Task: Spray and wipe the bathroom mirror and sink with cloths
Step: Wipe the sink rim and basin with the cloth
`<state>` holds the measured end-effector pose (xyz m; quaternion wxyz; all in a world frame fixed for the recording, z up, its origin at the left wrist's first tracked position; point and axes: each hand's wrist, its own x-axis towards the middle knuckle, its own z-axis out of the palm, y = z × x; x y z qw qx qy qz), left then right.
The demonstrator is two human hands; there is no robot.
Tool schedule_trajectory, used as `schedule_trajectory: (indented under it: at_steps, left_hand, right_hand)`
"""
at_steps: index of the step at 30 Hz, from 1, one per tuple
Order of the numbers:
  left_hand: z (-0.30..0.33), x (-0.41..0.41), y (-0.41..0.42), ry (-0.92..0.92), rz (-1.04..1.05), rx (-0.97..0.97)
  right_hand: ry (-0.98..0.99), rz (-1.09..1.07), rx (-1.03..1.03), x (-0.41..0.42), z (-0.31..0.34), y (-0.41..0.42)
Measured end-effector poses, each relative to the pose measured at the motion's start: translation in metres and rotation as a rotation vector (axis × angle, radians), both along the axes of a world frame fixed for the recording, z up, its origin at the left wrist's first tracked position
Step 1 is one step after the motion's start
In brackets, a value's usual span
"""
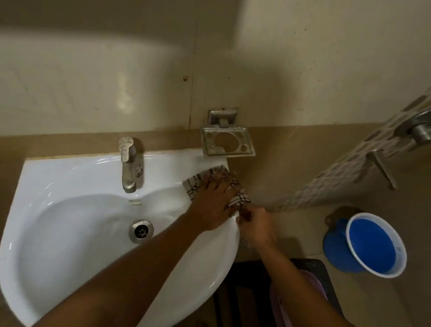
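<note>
At the 6 o'clock edge, two bare forearms enter the view and extend toward the right rim of the white ceramic wall-mounted sink [63, 238]. A dark plastic stool [313, 267] stands below the sink at 4 o'clock, with a pale purple item resting on it.

The right hand [257, 228] is positioned just outside the sink rim at 3 o'clock of the basin. Its fingers are curled and pinch the near corner of the checked white-and-dark cloth [240, 197]. The left hand [211, 199] lies on top of the same cloth, fingers extended and spread narrowly, palm pressing the cloth flat onto the rim. The cloth sits on the back right corner of the sink, at 2 o'clock of the basin, partly draped over the outer edge.

The round metal drain [142, 231] sits in the basin centre. The chrome lever tap [130, 164] stands at 12 o'clock of the basin, on the rear deck.

A blue plastic bucket with a white rim [370, 245] rests on the floor at 3 o'clock, well apart from the sink.

A rectangular metal toothbrush holder [226, 139] is fixed to the wall just beyond the cloth. A metal wall tap [421, 127] projects from the patterned tile at 2 o'clock.
</note>
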<state>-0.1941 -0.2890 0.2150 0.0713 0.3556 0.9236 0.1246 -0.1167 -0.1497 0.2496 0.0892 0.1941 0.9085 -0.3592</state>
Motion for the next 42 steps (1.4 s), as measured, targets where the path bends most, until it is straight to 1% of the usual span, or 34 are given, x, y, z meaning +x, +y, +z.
schedule_trajectory:
  at_steps: [3,5,7,11,13,15,18,22,24,26,28,30,33,36,38,42]
  left_hand:
    - [-0.009,0.007,-0.014,0.102,-0.066,-0.037]
    - [-0.01,0.0,-0.027,0.156,-0.14,-0.097]
    - [-0.007,-0.003,-0.037,0.197,-0.188,-0.16]
    - [-0.009,0.0,-0.065,0.277,-0.249,-0.222]
    - [-0.013,-0.006,-0.089,0.375,-0.349,-0.311]
    - [-0.015,-0.018,-0.108,0.46,-0.465,-0.451]
    - [-0.017,-0.028,-0.113,0.49,-0.615,-0.617]
    - [-0.021,-0.03,-0.112,0.477,-0.702,-0.727]
    - [-0.018,-0.03,-0.117,0.445,-0.705,-0.769]
    - [-0.021,-0.026,-0.132,0.451,-0.716,-0.819]
    - [-0.024,-0.019,-0.149,0.416,-0.689,-0.897]
    - [-0.024,-0.01,-0.161,0.363,-0.632,-0.932]
    - [-0.024,0.003,-0.185,0.288,-0.558,-0.956]
    - [-0.024,0.01,-0.222,0.295,-0.52,-0.975]
    - [-0.019,0.01,-0.255,0.236,-0.483,-0.964]
    - [-0.009,0.016,-0.304,0.187,-0.374,-0.965]
  right_hand:
    - [0.029,0.072,-0.009,0.003,-0.006,0.005]
    - [0.038,0.101,-0.016,0.004,-0.009,0.006]
    - [0.052,0.106,-0.038,0.004,-0.012,0.008]
    - [0.057,0.136,-0.091,0.003,-0.006,0.009]
    - [0.071,0.146,-0.094,0.003,-0.006,0.011]
    - [0.08,0.157,-0.079,0.004,-0.006,0.012]
    - [0.084,0.14,-0.063,0.004,-0.007,0.01]
    - [0.105,0.105,-0.064,0.004,-0.009,0.006]
    - [0.095,0.091,-0.037,0.005,-0.007,0.002]
    - [0.09,0.082,-0.007,0.004,-0.005,-0.004]
    - [0.076,0.068,0.071,0.003,-0.003,-0.013]
    - [0.068,0.056,0.169,0.003,-0.003,-0.02]
    - [0.079,0.055,0.258,0.005,-0.004,-0.027]
    - [0.098,0.047,0.278,0.005,0.0,-0.031]
    - [0.101,0.038,0.298,0.005,0.003,-0.035]
    - [0.081,0.018,0.339,0.005,0.005,-0.043]
